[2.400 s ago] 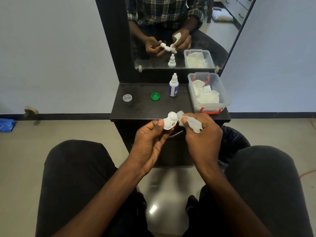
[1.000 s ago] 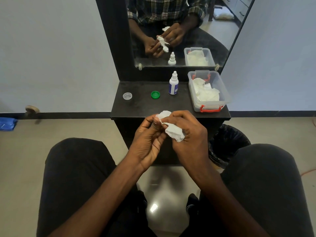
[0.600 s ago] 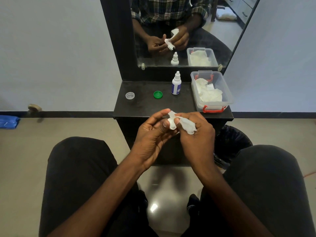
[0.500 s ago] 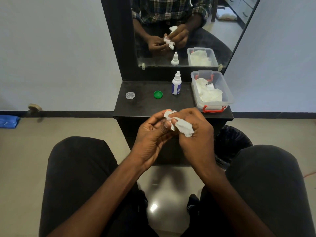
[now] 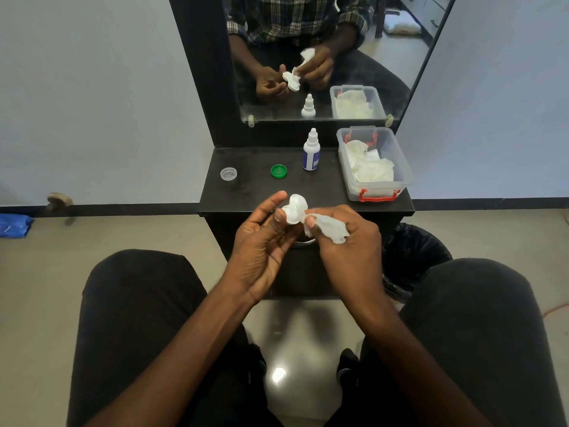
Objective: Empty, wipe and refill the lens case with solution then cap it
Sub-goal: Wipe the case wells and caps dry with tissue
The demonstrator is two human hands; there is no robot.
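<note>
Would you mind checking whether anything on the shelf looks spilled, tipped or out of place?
Nothing stands out. The bottle stands upright and closed, the green cap and clear cap lie flat and apart, and no liquid shows on the shelf.

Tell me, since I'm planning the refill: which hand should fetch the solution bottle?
Probably the right hand: it grips only the tissue, easily dropped, and is nearer the solution bottle. The left hand holds the lens case.
</note>
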